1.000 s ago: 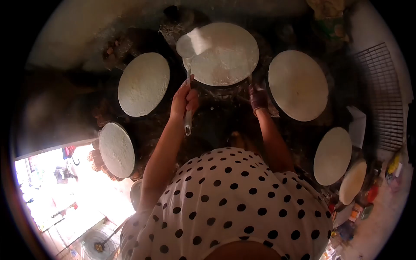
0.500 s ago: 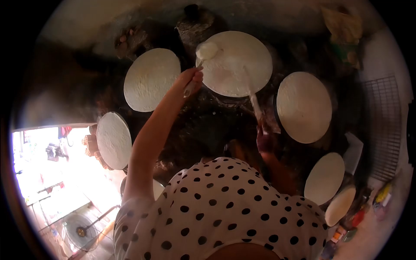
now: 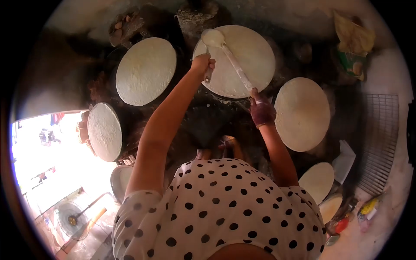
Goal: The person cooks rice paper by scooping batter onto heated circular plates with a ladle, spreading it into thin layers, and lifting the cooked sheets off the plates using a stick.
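Observation:
My left hand [image 3: 202, 65] is closed around the handle of a ladle [image 3: 212, 37], whose pale, coated bowl is over the far left edge of a large round griddle [image 3: 253, 58]. A whitish layer covers the griddle's surface. On my right hand [image 3: 262, 111] is a dark reddish glove. That hand is closed on a long white-coated stick [image 3: 237, 68], which slants across the griddle. The stick's far end meets the ladle bowl; whether it is inside or only against it, I cannot tell.
More white-covered round griddles stand around me, including one at left [image 3: 146, 71], one at far left [image 3: 105, 132] and one at right [image 3: 302, 115]. A wire rack [image 3: 380, 143] leans by the right wall. A fan [image 3: 71, 220] stands at lower left.
The stick has swung up and left until its far end meets the ladle bowl. My left hand and ladle have shifted up and slightly right. My gloved right hand has risen into clearer view.

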{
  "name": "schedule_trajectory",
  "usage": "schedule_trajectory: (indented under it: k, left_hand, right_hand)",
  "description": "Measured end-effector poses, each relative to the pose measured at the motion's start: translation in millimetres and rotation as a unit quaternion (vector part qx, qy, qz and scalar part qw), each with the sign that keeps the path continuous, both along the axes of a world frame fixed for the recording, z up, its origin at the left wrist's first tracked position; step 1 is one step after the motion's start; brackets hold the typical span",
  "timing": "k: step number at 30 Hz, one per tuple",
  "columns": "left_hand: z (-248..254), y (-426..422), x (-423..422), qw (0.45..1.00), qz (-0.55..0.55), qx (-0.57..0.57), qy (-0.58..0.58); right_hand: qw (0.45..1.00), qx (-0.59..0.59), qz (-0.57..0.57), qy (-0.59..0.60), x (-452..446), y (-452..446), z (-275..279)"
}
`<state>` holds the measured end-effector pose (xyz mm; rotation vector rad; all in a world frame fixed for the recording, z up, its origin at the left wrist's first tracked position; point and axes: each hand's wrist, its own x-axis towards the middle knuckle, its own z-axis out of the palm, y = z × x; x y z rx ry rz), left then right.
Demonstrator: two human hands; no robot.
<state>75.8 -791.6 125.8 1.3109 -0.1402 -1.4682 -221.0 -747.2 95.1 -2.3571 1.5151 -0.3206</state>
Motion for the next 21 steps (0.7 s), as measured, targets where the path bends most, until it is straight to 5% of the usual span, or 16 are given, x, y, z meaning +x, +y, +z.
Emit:
schedule_trajectory:
  k: [2,4,6,8,9,12,14,15,16,18,20,21]
  left_hand:
    - [4,15,20,0.995,0.009,0.012,0.102]
    - [40,67,27,0.956,-0.031,-0.182,0.227]
    - [81,106,18,0.969,-0.011,-0.177,0.170]
    - [98,134,21,0.977,0.017,-0.182,0.110]
    - [102,146,29,0.974,0.010,-0.162,0.158]
    - [101,210,38,0.962,0.021,-0.119,0.245]
    - [85,261,30,0.955,0.032,-0.158,0.249]
    - [83,289,29,0.949,0.049,-0.146,0.274]
    - [78,319,28,0.942,0.069,-0.131,0.302]
    - [65,381,28,0.894,0.129,-0.135,0.408]
    - [54,437,31,0.854,0.149,-0.171,0.468]
    - [60,461,32,0.857,0.190,-0.175,0.447]
  right_hand:
    - [1.000,-0.018,-0.002,0.003,-10,-2,-8]
    - [0.988,-0.037,-0.081,-0.130,-15,-3,-11]
    - [0.989,0.014,-0.106,-0.103,-6,3,-13]
    - [0.995,0.093,0.026,-0.033,5,1,-49]
    - [0.994,-0.031,0.056,-0.092,7,2,-59]
    - [0.977,0.064,-0.051,-0.195,39,11,-28]
    - [0.982,0.109,0.003,-0.154,46,7,-31]
    - [0.988,0.028,0.033,-0.151,49,7,-31]
    - [0.991,0.105,-0.079,-0.018,78,17,19]
    - [0.959,0.121,-0.102,-0.234,94,4,-14]
    - [0.896,0.273,-0.035,-0.349,121,-3,-39]
    - [0.954,0.151,0.099,-0.241,137,7,-35]
